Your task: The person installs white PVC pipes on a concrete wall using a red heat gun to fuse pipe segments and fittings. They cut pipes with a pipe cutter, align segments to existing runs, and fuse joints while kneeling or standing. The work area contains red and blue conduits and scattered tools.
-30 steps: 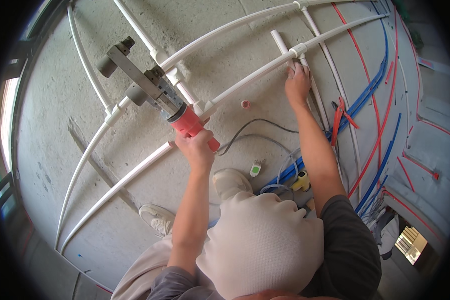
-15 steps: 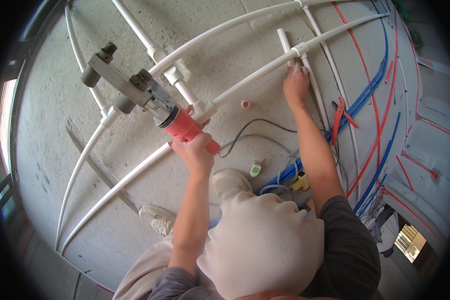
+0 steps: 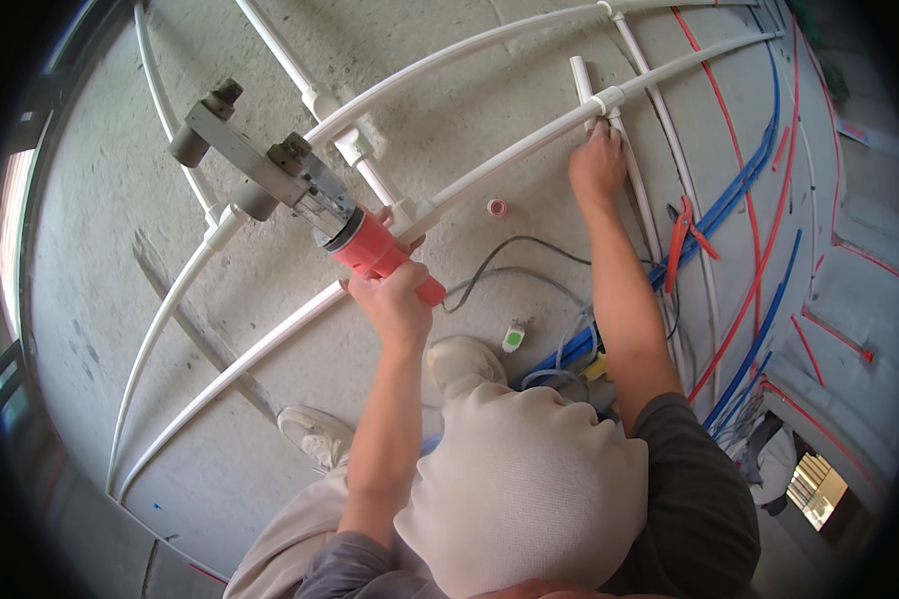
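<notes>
My left hand [image 3: 395, 299] is wrapped around the red handle of a pipe fusion welder [image 3: 370, 245]. Its grey metal heating plate, with dark and grey round sockets, points up and to the left over the white pipes. My right hand [image 3: 599, 165] is closed at the near end of a short white plastic pipe [image 3: 580, 80], just under a white tee fitting [image 3: 606, 100] on a long white pipe [image 3: 509, 158]. My fingertips are partly hidden there. The short pipe leans against or beside the long one; exact contact cannot be made out.
Red-handled pipe cutters [image 3: 678, 245] lie right of my right forearm, by blue pipes [image 3: 719, 210]. A small ring-shaped fitting [image 3: 496, 208], a black cord [image 3: 519, 240] and a white-and-green object [image 3: 513, 338] lie on the concrete floor. White pipes cross the left side. My shoes are below.
The short pipe's far end has shifted slightly to the right, and my right hand has turned a little with it. My left hand still holds the welder in about the same place.
</notes>
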